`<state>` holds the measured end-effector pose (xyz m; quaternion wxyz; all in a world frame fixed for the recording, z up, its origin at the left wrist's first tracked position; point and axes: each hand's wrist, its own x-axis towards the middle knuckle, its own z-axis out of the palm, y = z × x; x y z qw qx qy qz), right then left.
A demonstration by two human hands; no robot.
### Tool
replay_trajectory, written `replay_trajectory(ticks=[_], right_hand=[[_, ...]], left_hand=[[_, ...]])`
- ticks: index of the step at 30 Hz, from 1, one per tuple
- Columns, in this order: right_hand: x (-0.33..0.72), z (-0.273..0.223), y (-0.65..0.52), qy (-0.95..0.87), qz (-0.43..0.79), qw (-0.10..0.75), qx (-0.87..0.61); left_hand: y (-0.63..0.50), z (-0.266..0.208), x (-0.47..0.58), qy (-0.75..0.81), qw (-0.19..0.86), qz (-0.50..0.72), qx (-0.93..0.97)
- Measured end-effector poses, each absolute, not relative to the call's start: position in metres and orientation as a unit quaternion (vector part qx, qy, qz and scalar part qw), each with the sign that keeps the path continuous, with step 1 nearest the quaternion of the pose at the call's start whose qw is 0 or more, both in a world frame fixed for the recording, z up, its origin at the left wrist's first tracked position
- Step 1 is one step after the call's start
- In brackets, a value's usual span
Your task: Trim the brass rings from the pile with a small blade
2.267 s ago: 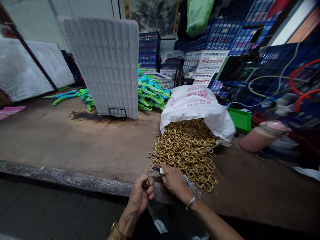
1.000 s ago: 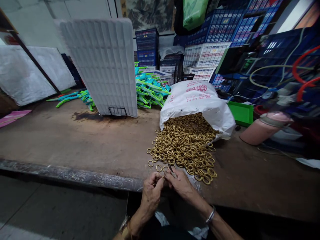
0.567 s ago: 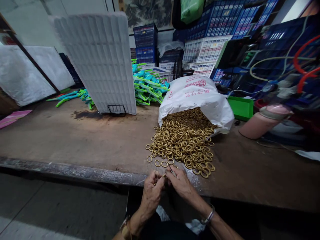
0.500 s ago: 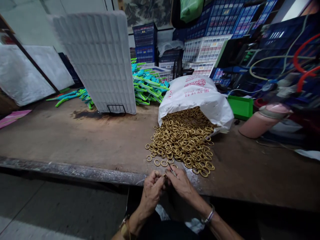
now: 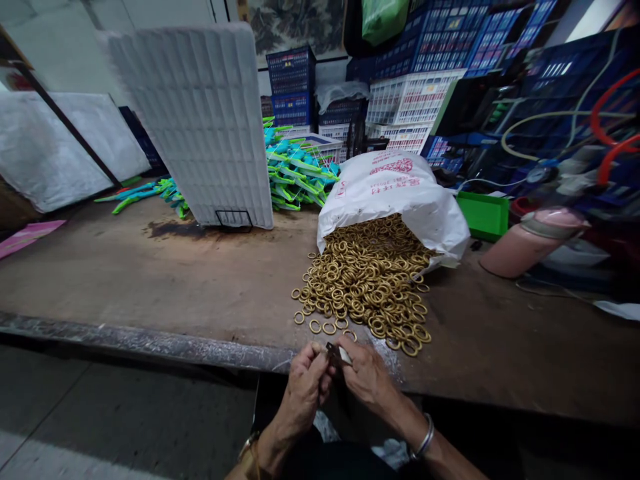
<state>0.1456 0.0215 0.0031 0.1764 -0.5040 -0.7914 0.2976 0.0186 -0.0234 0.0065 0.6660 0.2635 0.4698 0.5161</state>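
Both my hands meet just off the table's front edge, in front of a pile of gold-coloured rings (image 5: 365, 287). My right hand (image 5: 369, 375) is closed around a small dark metal tool with a white part (image 5: 340, 355); its exact kind is unclear. The tool's tip points left, close to the fingertips of my other hand. My left hand (image 5: 304, 380) pinches with thumb and fingers, and whatever it holds is hidden by them. The rings spill from the mouth of a white sack (image 5: 390, 183) lying on its side with red print.
On the brown table (image 5: 125, 273) a tall ribbed white panel (image 5: 195, 127) stands in a wire holder, green and blue plastic pieces (image 5: 295, 170) behind it. To the right are a green tray (image 5: 483, 215) and a pink bottle (image 5: 535, 243). Crates (image 5: 415, 100) are stacked behind.
The tool in my right hand has turned, so its dark end and white part now show. My fingertips have shifted slightly, and a loose ring beside my right hand is more exposed.
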Motion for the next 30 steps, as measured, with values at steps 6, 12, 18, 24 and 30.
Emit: replay_trajectory(ticks=[6,12,18,24,30], right_hand=[[0.144,0.003,0.017,-0.822,0.257,0.149,-0.486],[0.143,-0.001,0.018,-0.831,0.267,0.121,-0.473],[0.149,-0.009,0.027,-0.828,0.187,0.071,-0.525],[0.135,0.001,0.033,-0.813,0.139,0.073,-0.561],[0.109,-0.004,0.039,-0.833,0.100,0.070,-0.540]], left_hand=[[-0.023,0.010,0.019,0.472,0.651,0.527,0.277],[-0.025,0.017,0.019,0.483,0.630,0.536,0.287],[-0.037,0.018,0.019,0.462,0.642,0.537,0.293],[-0.039,0.016,0.008,0.386,0.698,0.570,0.198],[-0.037,0.009,-0.017,0.390,0.684,0.603,0.131]])
